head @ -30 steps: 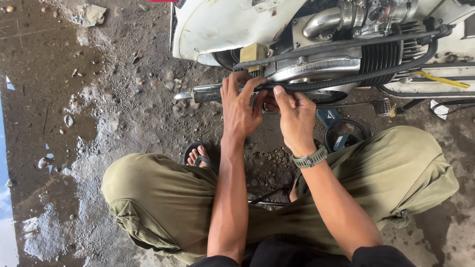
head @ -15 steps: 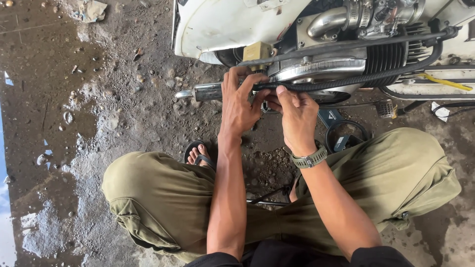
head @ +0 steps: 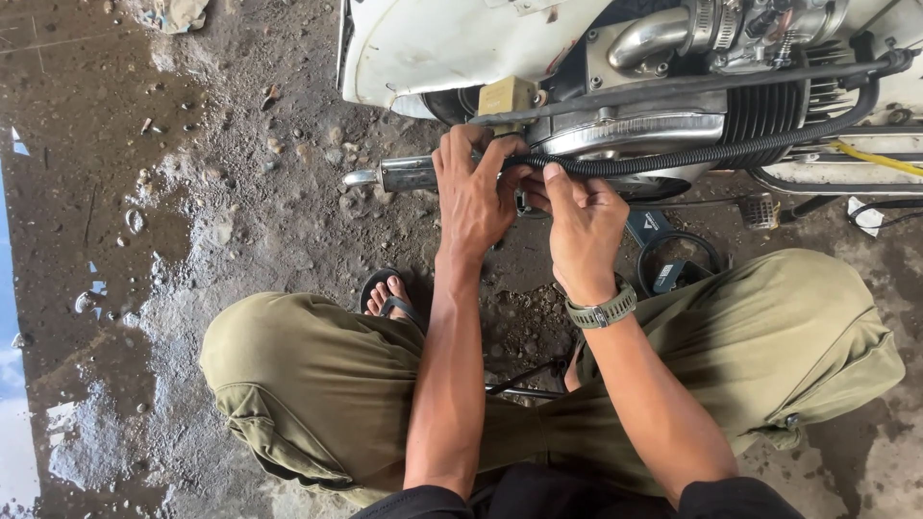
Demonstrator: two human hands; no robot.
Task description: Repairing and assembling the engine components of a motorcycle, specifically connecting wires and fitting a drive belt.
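Note:
I squat beside a white scooter (head: pixel 433 43) with its engine (head: pixel 731 58) exposed. My left hand (head: pixel 471 197) is wrapped over the chrome exhaust pipe (head: pixel 399 175) where a black corrugated hose (head: pixel 711 152) ends. My right hand (head: pixel 582 226), with a green wristwatch (head: pixel 602 313), pinches the end of that hose right beside the left hand. The hose runs right along the engine's black cooling fins (head: pixel 769 111). What sits between my fingertips is hidden.
Wet, gravelly concrete (head: pixel 192 192) with a puddle (head: pixel 14 288) at the left edge. My sandalled foot (head: pixel 389 293) shows between my knees. A black round part (head: pixel 678 264) lies on the ground under the engine. A yellow cable (head: pixel 870 159) and a crumpled rag (head: pixel 173 12) are also in view.
Both hands stay at the hose end on the exhaust pipe with only small finger shifts. The view has drifted slightly.

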